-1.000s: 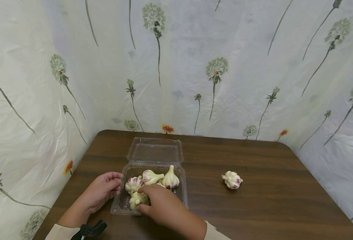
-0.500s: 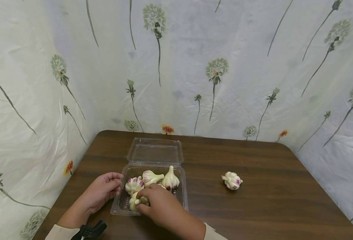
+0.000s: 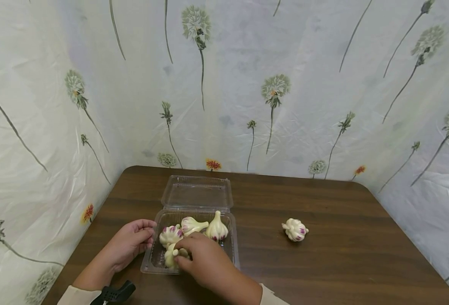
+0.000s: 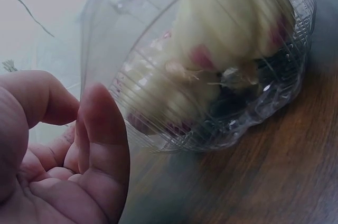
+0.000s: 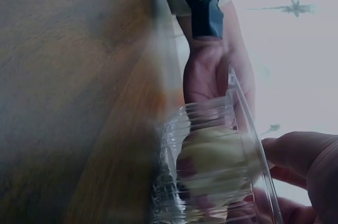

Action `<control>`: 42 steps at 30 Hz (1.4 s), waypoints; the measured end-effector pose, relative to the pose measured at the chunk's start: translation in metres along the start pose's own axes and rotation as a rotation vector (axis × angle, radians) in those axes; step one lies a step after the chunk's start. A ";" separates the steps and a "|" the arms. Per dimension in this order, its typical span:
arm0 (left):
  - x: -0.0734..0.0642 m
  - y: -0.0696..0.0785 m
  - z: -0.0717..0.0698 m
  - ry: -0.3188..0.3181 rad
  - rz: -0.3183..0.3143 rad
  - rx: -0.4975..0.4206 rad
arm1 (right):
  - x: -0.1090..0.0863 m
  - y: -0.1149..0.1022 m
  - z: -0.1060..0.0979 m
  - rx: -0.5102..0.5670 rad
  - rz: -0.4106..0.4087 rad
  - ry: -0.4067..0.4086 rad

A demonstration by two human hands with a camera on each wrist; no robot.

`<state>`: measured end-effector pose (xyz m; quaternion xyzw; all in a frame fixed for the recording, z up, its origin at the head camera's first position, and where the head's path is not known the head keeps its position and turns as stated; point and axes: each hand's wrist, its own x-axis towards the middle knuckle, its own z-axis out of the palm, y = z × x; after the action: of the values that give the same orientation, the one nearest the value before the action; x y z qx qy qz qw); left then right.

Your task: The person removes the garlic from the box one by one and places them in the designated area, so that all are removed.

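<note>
A clear plastic clamshell box (image 3: 236,254) lies on the table, its lid folded back, with several garlic bulbs in its base. My right hand (image 3: 211,259) reaches over the front of the box and grips a garlic bulb (image 3: 170,256) at the front left corner. Thumb and index finger sit near that bulb's stem; the other fingers are hidden. At the left wall, my left hand (image 3: 131,242) pinches the box's rim between thumb and fingertip, as the left wrist view shows. Behind the gripped bulb lie purple-streaked garlic bulbs, one (image 3: 217,228) with its stem up.
One more garlic bulb (image 3: 295,230) rests alone on the brown table (image 3: 342,254) to the right of the box. The raised lid (image 3: 198,190) lies toward the back. Flower-printed sheeting (image 3: 228,84) hangs behind and at both sides of the table.
The bulb under my right hand has turned slightly, and its stem points a little higher. My right fingers have shifted slightly with it. My left hand has stayed in place at the rim.
</note>
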<state>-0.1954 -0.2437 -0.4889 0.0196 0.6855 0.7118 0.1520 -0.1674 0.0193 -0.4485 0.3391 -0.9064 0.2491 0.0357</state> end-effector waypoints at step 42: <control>0.001 -0.001 0.001 0.011 -0.005 0.010 | 0.003 0.028 -0.032 0.643 0.164 0.206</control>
<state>-0.1957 -0.2430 -0.4895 0.0151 0.6900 0.7080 0.1500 -0.1907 0.0508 -0.4314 0.2322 -0.7974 0.5571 -0.0016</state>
